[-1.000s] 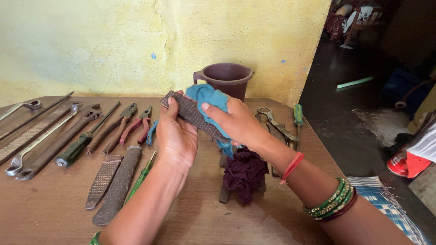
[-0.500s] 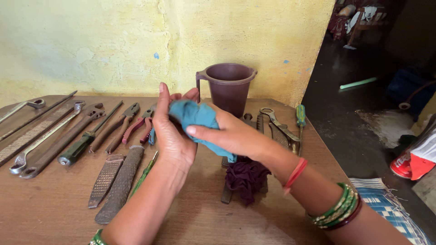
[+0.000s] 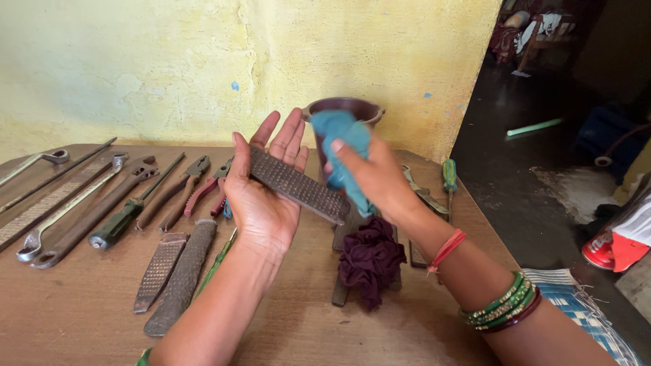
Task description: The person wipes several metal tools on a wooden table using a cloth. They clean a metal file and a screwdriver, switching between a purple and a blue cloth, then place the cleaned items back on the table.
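A flat dark metal rasp [image 3: 298, 185] lies across the palm of my left hand [image 3: 261, 193], whose fingers are spread upward, above the wooden table [image 3: 81, 318]. My right hand [image 3: 376, 179] grips a bunched teal cloth [image 3: 342, 152] and presses it against the rasp's right end. A dark maroon cloth [image 3: 369, 261] lies crumpled on the table just below my right wrist, on top of some dark tools.
Wrenches, pliers, files and screwdrivers lie in a row across the table's left part; two rasps [image 3: 173, 271] are nearest. A brown plastic jug [image 3: 352, 112] stands by the yellow wall. A green-handled screwdriver [image 3: 449, 176] lies at the right edge. Dark floor lies beyond.
My left hand has opened flat, exposing the rasp on its palm. The teal cloth, which covered the rasp half a second ago, has slid off to the rasp's right end.
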